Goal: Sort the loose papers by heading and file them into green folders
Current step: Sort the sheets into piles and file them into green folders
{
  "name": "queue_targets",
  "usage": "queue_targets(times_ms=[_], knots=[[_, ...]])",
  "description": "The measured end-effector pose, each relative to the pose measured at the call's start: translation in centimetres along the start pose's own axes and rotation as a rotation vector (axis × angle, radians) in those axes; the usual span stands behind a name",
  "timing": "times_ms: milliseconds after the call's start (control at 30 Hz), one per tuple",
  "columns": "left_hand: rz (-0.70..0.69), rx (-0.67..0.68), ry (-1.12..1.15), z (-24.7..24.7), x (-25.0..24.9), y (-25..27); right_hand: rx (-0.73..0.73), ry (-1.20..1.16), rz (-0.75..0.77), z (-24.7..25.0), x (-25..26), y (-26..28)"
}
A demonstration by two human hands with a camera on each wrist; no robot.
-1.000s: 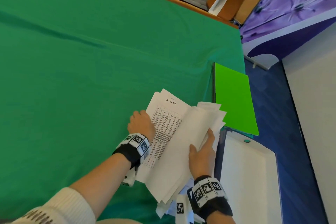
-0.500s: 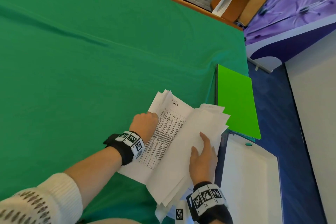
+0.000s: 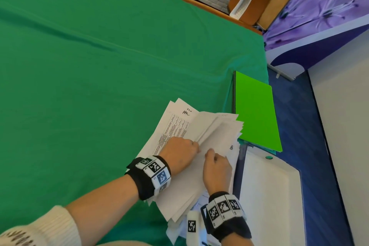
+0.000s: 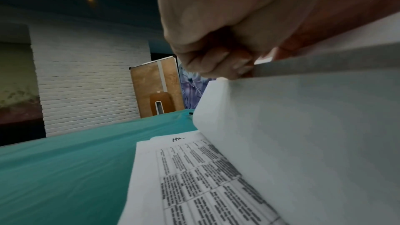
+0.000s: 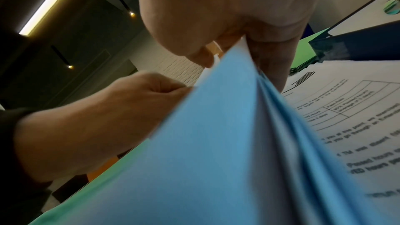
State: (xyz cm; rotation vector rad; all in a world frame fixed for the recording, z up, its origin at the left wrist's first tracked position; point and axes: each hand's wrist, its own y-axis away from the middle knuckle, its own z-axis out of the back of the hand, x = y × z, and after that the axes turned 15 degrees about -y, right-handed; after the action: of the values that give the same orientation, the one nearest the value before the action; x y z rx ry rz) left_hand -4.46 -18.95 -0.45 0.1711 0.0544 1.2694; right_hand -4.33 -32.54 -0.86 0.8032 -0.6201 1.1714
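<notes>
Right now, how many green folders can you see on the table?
1 top cover shows: green folders lie at the table's right edge, beyond the papers. Layered edges beneath suggest more, partly hidden.

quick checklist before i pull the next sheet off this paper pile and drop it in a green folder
1. Left hand grips lifted sheets: ok, fingers pinch the sheet edge in the left wrist view.
2. Right hand holds the paper pile: ok, thumb and fingers clamp several sheets.
3. Heading readable on the exposed printed sheet: not ok, handwritten mark too blurred.
4. Green folder within reach: ok, it lies right beside the pile.
5. Folder open to receive a sheet: not ok, it lies closed.
6. Only one sheet separated: cannot tell.
</notes>
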Motion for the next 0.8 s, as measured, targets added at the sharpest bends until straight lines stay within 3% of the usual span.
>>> queue_targets(times_ms=[133,267,467,567,667,800], knots=[[0.019,-0.148,0.120,-0.5,-1.6,0.2,-0.021,0.075,0.030,-0.3,-0.1,-0.2],[0.109,-0.087,0.467,-3.0,-1.1,0.1,-0.069,0.117,0.053,0.0,-0.7,-0.8],[0.684,-0.176,0.834,-4.4,1.7,-0.1,-0.080,-0.015,0.020,0.5,-0.8,0.0],[0.786,-0.076,0.736,-5.1,3.1,0.0,-0.107,-0.129,0.029,0.6,-0.2,0.6],[0.807,0.022,0.541,-5.6,3.9,0.2,-0.074,-0.070,0.121,0.2,-0.9,0.4],[0.745,-0.022,0.635,-4.2,4.5,0.4,-0.062,0.056,0.128,-0.1,-1.6,0.1]])
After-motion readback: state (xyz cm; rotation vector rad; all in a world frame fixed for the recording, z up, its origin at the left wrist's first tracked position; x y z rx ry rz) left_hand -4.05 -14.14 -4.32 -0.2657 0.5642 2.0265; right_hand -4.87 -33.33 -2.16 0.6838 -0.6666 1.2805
